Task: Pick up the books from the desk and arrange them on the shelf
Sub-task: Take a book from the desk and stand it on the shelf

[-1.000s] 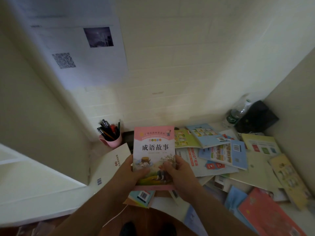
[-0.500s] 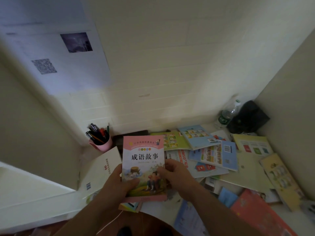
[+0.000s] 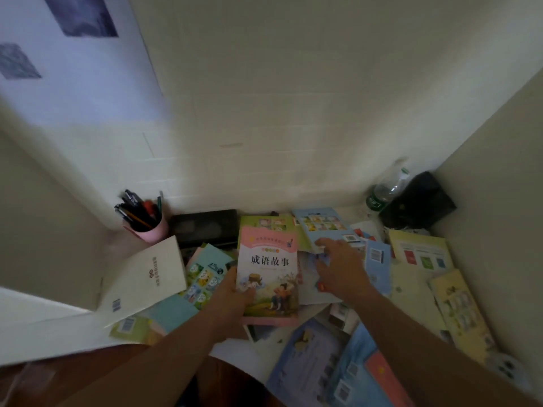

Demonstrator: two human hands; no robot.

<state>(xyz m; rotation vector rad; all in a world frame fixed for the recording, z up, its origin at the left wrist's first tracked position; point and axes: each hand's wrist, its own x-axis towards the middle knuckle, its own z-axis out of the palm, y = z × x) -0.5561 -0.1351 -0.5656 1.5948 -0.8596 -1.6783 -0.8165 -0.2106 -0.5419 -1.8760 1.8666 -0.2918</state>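
Observation:
My left hand [image 3: 233, 292] grips a pink storybook [image 3: 269, 268] by its lower left edge, cover facing me, above the cluttered desk. My right hand [image 3: 338, 268] is off that book and stretches forward to the right with fingers spread, its fingertips at the near edge of a light blue book [image 3: 323, 223] lying on the pile. Several more books lie scattered over the desk: a cream one [image 3: 147, 277] at the left, a teal one [image 3: 205, 271] beside the pink book, yellow ones [image 3: 420, 251] at the right, blue and red ones [image 3: 338, 365] near me.
A pink pen cup [image 3: 147, 224] stands in the back left corner beside a black case [image 3: 205, 227]. A plastic bottle [image 3: 385, 189] and a black pouch [image 3: 420, 201] sit in the back right corner. Side panels wall the desk left and right.
My right hand let go of the pink book and reached forward right toward the light blue book. The left hand alone holds the pink book now. The camera tilted down.

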